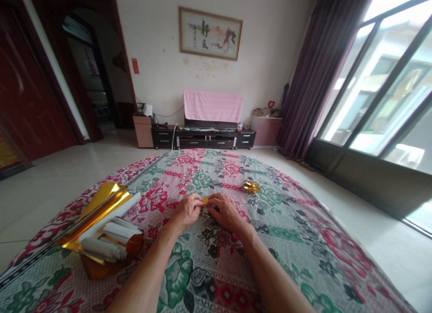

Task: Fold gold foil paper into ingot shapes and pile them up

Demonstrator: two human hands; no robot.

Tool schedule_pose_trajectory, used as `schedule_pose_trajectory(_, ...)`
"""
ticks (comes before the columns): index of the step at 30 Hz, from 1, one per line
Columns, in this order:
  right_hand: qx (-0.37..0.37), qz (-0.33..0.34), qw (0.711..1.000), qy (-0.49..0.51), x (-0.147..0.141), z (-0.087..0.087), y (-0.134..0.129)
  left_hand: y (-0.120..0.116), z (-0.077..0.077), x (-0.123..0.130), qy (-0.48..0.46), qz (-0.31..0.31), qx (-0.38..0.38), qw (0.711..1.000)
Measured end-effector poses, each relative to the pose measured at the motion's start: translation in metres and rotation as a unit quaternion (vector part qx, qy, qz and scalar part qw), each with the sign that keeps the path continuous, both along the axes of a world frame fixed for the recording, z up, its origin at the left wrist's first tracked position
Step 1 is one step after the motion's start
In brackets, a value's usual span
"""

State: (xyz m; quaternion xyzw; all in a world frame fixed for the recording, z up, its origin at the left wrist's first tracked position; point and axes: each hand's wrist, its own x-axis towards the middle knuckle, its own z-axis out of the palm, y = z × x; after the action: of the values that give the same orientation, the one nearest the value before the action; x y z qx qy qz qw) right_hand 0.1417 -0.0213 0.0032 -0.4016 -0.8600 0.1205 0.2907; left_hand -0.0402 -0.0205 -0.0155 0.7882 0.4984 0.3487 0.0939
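Observation:
A small piece of gold foil (205, 200) shows between my two hands over the middle of the flowered cloth. My left hand (189, 210) pinches its left side with closed fingers. From the right, my right hand (223, 208) holds it too, fingers bent together. Most of the piece is hidden by the fingertips. Beyond my right hand, a crumpled gold foil ornament (251, 187) lies on the cloth.
Gold foil rolls (104, 214) and white paper rolls (121, 229) lie piled at the left of the round table, whose patterned cloth (286, 259) reaches its edges. A black TV cabinet (206, 139) stands beyond, and windows are at the right.

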Motion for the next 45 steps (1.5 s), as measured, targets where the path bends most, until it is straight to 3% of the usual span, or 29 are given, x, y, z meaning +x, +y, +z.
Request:
schedule_pose_trajectory(27, -0.02, -0.014, 1.0, 0.013, -0.0011, 0.0002, -0.0012, -0.0059, 0.0055, 0.0043, 0.021, -0.003, 0.043, 0.999)
schedule_pose_trajectory(45, 0.039, -0.029, 0.998, 0.035, -0.007, -0.007, 0.0008, -0.0013, 0.0019, 0.0017, 0.0, -0.002, 0.021, 1.0)
